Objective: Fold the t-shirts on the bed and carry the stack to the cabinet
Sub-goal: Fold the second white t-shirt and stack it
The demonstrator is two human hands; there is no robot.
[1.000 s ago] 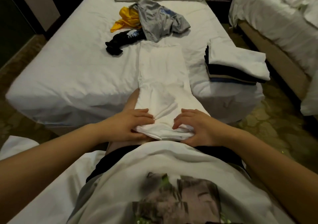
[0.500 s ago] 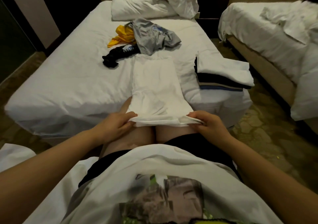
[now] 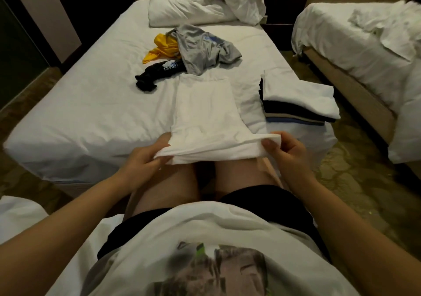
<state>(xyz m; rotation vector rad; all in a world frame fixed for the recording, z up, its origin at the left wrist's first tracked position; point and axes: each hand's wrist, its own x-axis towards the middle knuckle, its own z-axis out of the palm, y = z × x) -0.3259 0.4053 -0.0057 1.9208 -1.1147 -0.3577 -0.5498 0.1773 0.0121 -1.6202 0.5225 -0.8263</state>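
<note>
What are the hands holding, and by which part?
The long folded white t-shirt, by its near edge: left hand at one corner, right hand at the other.

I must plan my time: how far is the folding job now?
Done: a folded stack lies on the bed. In hand: left hand and right hand pinch the white t-shirt at its near edge. Left: grey shirt, yellow shirt and black shirt lie crumpled; carrying not begun.
</note>
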